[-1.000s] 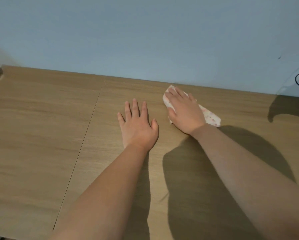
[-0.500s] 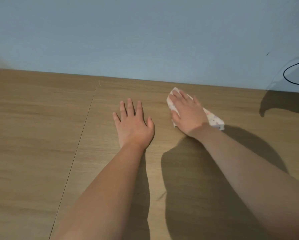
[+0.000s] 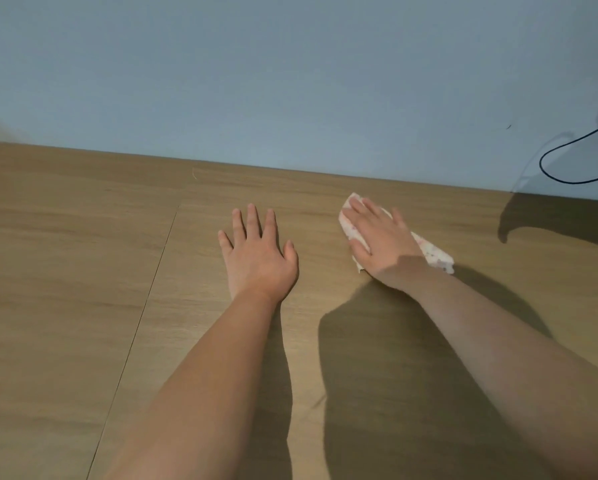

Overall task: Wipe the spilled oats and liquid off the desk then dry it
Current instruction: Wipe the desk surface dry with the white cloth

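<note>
White red-speckled cloth (image 3: 436, 255), tan wood-grain desk (image 3: 65, 289), pale blue wall (image 3: 290, 81).

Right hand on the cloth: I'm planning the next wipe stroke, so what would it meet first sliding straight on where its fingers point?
Only bare desk lies ahead of the right hand, then the blue wall at the desk's back edge, it seems.

- The right hand (image 3: 382, 242) has slid the patterned cloth (image 3: 435, 255) rightward on the desk (image 3: 65, 306), widening its gap from the left hand (image 3: 259, 258).
- More black cable (image 3: 540, 163) shows at the frame's upper right.
</note>
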Action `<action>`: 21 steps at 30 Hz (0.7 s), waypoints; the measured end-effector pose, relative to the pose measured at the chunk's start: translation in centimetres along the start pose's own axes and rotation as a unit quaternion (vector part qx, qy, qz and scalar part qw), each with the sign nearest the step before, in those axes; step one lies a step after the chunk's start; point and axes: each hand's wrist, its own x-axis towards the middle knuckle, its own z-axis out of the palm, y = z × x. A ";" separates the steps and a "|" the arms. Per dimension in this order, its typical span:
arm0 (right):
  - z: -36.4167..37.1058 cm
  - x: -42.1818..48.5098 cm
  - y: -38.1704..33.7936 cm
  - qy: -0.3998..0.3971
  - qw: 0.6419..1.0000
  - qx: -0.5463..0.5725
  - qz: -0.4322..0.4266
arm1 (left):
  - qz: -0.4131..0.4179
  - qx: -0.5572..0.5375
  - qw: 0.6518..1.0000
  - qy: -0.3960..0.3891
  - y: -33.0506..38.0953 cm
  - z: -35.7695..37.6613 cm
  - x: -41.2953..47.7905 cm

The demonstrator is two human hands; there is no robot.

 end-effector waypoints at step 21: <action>2.0 -11.4 4.5 0.078 0.988 0.010 0.131 | 0.087 -0.002 0.996 0.003 9.9 1.9 -8.2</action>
